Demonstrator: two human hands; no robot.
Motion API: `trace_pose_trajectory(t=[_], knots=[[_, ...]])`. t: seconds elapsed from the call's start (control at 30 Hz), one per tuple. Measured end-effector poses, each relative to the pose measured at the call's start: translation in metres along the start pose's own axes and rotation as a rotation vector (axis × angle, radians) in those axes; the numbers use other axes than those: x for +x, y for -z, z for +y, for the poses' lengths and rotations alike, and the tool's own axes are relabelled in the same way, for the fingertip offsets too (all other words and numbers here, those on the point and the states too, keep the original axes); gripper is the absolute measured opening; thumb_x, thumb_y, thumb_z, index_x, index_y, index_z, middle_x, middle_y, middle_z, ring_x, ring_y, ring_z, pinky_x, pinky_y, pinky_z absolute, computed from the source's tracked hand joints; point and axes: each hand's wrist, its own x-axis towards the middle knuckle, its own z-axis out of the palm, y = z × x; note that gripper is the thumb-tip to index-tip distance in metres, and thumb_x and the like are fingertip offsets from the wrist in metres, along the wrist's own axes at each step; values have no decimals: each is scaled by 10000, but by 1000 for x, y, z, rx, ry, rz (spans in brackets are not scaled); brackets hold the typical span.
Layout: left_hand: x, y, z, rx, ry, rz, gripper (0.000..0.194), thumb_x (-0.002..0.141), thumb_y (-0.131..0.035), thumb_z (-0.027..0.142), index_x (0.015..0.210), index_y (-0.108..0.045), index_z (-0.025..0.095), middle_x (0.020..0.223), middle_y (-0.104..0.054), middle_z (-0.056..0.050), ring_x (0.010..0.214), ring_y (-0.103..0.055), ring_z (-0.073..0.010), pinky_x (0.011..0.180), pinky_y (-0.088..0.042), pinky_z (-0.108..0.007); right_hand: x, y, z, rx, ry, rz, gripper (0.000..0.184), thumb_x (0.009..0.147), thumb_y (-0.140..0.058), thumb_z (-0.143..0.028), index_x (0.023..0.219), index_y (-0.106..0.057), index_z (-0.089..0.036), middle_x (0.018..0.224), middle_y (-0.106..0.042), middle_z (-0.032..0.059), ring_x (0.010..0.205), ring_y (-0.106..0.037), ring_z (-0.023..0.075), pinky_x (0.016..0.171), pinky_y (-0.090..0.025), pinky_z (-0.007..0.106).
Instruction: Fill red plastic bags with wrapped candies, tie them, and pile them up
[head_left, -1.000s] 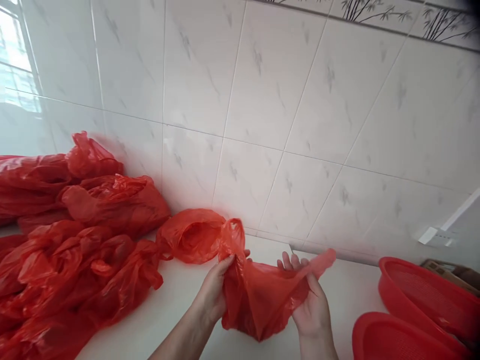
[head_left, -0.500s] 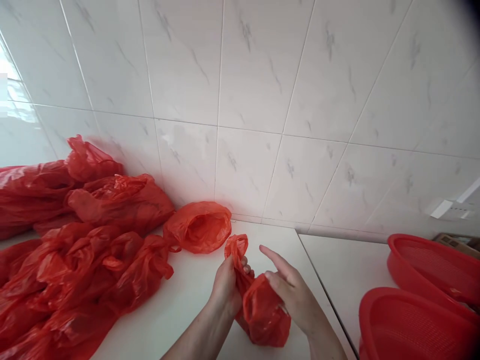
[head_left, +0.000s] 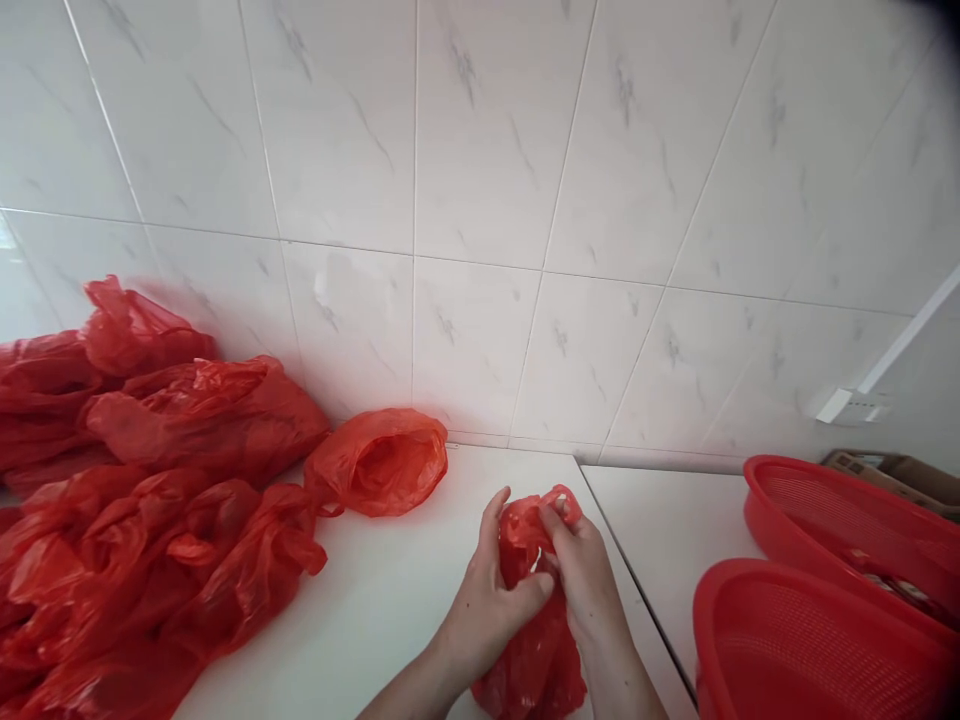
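Observation:
A red plastic bag (head_left: 532, 660) is between my two hands over the white tabletop, its lower part bulging toward me. My right hand (head_left: 589, 570) pinches the bag's gathered top, where a loop of plastic sticks up. Around the neck from the left curls my left hand (head_left: 487, 600), thumb across the front and index finger pointing up along the far side. Its other fingers are hidden behind the plastic. What the bag holds cannot be made out.
Beyond my hands, an open-mouthed red bag (head_left: 330, 470) rests against the tiled wall (head_left: 480, 340). Several full red bags (head_left: 210, 410) are heaped at left. Red plastic baskets (head_left: 712, 600) stand at right, with a cardboard box (head_left: 900, 470) behind. A seam splits the white tabletop (head_left: 360, 600).
My right hand has moved from beside the bag to pinch its top. My left hand has let its grip on the twisted neck loosen and shifted right. The view has turned slightly right.

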Motion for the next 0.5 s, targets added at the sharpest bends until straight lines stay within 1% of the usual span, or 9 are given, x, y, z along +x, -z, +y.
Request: trace_pose_trajectory(t=[0.03, 0.07, 0.13, 0.2, 0.27, 0.3, 0.37, 0.43, 0.5], knots=[[-1, 0, 0, 0, -26, -20, 863, 713, -727, 282, 1418, -229, 281, 1304, -527, -97, 1132, -543, -236, 944, -429, -351, 0, 1, -1, -46, 19, -8, 308, 738, -626, -502, 720, -537, -208, 621, -550, -19, 524, -492, 132, 489, -397, 253], [-2, -1, 0, -9, -45, -14, 847, 715, -732, 322, 1414, -256, 270, 1337, -502, -103, 1190, -503, -246, 973, -409, -350, -2, 2, -2, -103, 45, -37, 304, 743, -625, -498, 721, -537, -208, 620, -546, -20, 528, -487, 132, 497, -399, 255], [-2, -1, 0, -80, -21, 48, 596, 783, -645, 434, 1300, -442, 219, 1270, -556, -115, 1182, -509, -259, 945, -427, -349, -10, 3, -7, -169, 95, -149, 268, 787, -590, -479, 766, -551, -214, 587, -500, -43, 512, -438, 114, 514, -391, 248], [0, 0, -2, -203, 80, 110, 409, 841, -523, 513, 1043, -599, 166, 1037, -659, -123, 1004, -609, -259, 818, -480, -343, -19, 5, -14, -137, 93, -317, 269, 867, -485, -474, 920, -578, -227, 581, -469, -52, 530, -423, 112, 569, -405, 253], [2, 2, -2, -330, 187, 136, 379, 840, -514, 513, 849, -613, 147, 774, -666, -94, 749, -646, -227, 670, -491, -321, -25, 7, -20, -96, 88, -423, 382, 919, -353, -495, 1050, -583, -220, 609, -487, -34, 576, -453, 124, 621, -422, 272], [4, 3, -2, -371, 214, 147, 341, 831, -542, 481, 834, -610, 147, 691, -643, -69, 654, -629, -205, 622, -482, -309, -26, 8, -21, -98, 98, -436, 432, 928, -311, -503, 1054, -598, -206, 649, -517, -15, 609, -475, 132, 640, -427, 280], [7, 5, 0, -424, 218, 184, 262, 814, -592, 394, 931, -612, 160, 654, -621, -32, 577, -600, -172, 595, -471, -293, -26, 8, -21, -168, 127, -419, 431, 915, -351, -492, 937, -647, -180, 707, -554, 10, 622, -481, 129, 634, -425, 278], [8, 7, 2, -447, 169, 221, 274, 807, -619, 339, 1031, -602, 182, 746, -648, -39, 634, -613, -166, 641, -478, -288, -22, 8, -18, -258, 139, -400, 267, 863, -489, -402, 834, -638, -182, 715, -558, -4, 611, -469, 114, 616, -413, 259], [8, 8, 5, -435, 113, 245, 283, 804, -635, 346, 1036, -611, 184, 854, -665, -65, 731, -628, -176, 698, -479, -286, -17, 7, -11, -331, 124, -353, 111, 799, -557, -295, 864, -596, -215, 676, -541, -37, 577, -462, 107, 566, -395, 241]])
